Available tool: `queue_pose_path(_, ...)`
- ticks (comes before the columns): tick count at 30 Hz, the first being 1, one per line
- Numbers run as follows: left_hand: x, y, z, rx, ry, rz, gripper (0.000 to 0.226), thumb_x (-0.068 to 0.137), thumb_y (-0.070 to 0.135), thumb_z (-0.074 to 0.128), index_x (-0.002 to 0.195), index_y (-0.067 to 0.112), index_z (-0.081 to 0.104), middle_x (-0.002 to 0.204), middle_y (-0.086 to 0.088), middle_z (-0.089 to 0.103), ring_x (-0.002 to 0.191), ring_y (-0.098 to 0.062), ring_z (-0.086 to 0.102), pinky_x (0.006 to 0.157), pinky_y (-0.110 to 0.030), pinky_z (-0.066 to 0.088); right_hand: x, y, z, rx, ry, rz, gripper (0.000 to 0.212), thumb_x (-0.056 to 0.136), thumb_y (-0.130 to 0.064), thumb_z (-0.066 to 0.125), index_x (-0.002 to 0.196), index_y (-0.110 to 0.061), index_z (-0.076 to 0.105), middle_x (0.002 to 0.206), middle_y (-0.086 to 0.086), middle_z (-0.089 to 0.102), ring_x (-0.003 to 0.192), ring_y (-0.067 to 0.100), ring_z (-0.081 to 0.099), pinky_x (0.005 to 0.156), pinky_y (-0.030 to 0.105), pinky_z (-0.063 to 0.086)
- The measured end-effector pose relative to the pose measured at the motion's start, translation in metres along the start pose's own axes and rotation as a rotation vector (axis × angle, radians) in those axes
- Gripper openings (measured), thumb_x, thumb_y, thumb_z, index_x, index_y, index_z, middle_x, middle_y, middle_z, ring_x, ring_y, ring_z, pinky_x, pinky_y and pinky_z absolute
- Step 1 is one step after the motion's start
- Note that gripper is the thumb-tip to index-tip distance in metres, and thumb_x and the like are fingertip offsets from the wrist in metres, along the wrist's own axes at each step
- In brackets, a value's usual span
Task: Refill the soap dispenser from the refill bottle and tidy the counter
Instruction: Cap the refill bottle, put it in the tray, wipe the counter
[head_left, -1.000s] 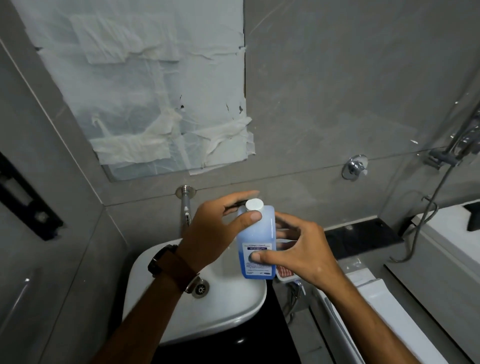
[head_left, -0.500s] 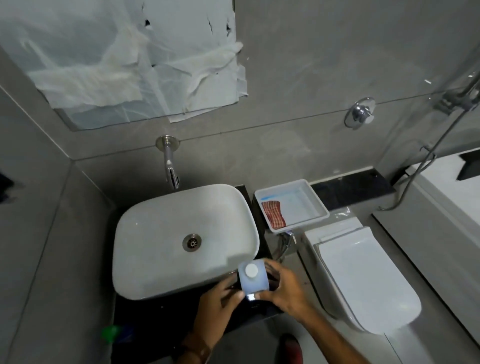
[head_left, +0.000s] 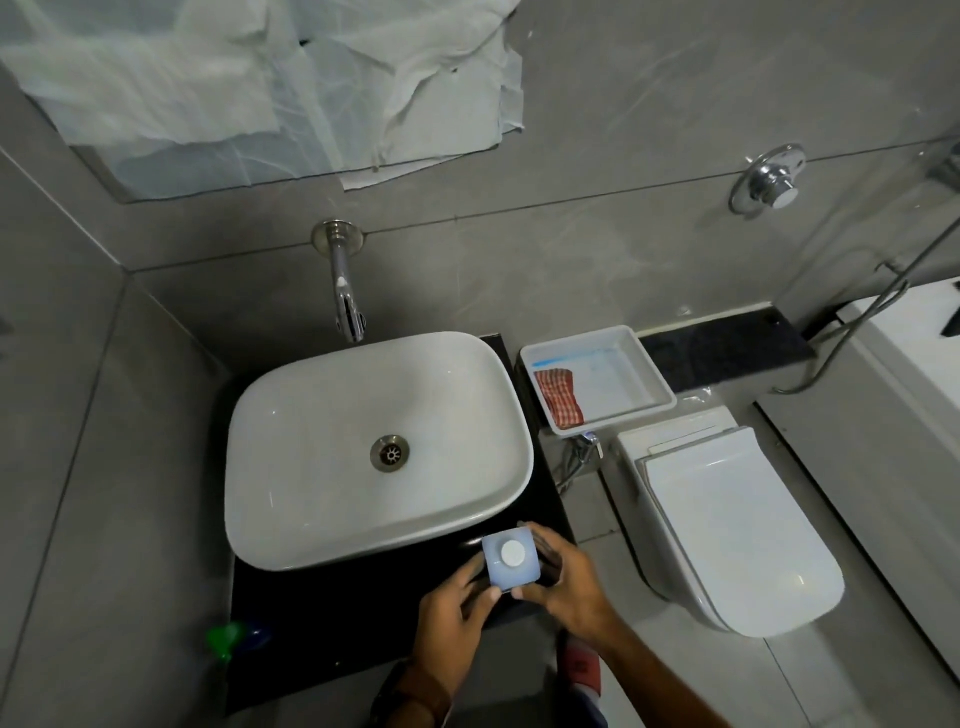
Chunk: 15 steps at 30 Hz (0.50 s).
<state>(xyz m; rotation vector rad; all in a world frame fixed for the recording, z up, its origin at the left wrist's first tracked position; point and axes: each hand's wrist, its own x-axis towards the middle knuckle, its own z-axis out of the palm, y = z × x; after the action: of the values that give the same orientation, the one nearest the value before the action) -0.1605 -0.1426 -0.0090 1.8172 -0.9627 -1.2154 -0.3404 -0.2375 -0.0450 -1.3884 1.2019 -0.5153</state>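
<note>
A pale blue refill bottle with a round white cap stands upright at the front right corner of the black counter, seen from above. My left hand holds its near left side and my right hand wraps its right side. A green funnel and a blue object lie at the counter's front left edge. I cannot pick out a soap dispenser.
A white basin fills most of the counter under a wall tap. A white tray holding a red checked cloth sits to the right. A closed toilet stands further right.
The bottle came down from chest height in front of the wall to the counter's front right corner, both hands still on it. The view tilted down to the basin.
</note>
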Motion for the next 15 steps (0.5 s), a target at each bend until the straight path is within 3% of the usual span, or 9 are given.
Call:
queue_pose_path(5,0.001,-0.010,0.001,0.024,-0.041,-0.031,0.063,0.090,0.013,0.074,0.147,0.016,0.048,0.133,0.016,0.058,0.119,-0.004,0.060,0.091,-0.008,0.048,-0.014,-0.004,0.003,-0.022,0.064,0.058,0.090,0.068,0.005,0.094,0.147,-0.011,0.054,0.139,0.001,0.069,0.132,0.013,0.064,0.113,0.040,0.052)
queue_pose_path(9,0.002,-0.009,0.009,0.119,-0.091,0.001,0.062,0.094,0.010,0.068,0.150,0.021,0.043,0.139,0.002,0.063,0.130,-0.016,0.060,0.107,-0.029,0.050,-0.031,-0.009,0.019,-0.055,0.121,0.067,0.074,0.081,0.005,0.081,0.139,-0.037,0.062,0.131,-0.019,0.072,0.127,0.002,0.065,0.111,0.039,0.054)
queue_pose_path(12,0.008,0.000,0.021,0.263,-0.035,0.058,0.055,0.097,0.021,0.066,0.149,0.020,0.047,0.140,0.000,0.063,0.131,-0.019,0.059,0.103,-0.020,0.045,-0.037,-0.017,0.017,-0.081,0.193,0.017,0.067,0.090,0.001,0.071,0.138,-0.045,0.060,0.128,-0.029,0.071,0.124,-0.005,0.064,0.108,0.028,0.054)
queue_pose_path(15,0.020,0.022,0.039,0.326,-0.028,0.106,0.051,0.098,0.029,0.063,0.147,0.024,0.050,0.142,-0.002,0.062,0.132,-0.022,0.058,0.102,-0.020,0.044,-0.036,-0.024,-0.009,-0.072,0.242,0.025,0.061,0.092,-0.001,0.063,0.139,-0.041,0.064,0.125,-0.027,0.073,0.121,-0.006,0.066,0.105,0.028,0.056)
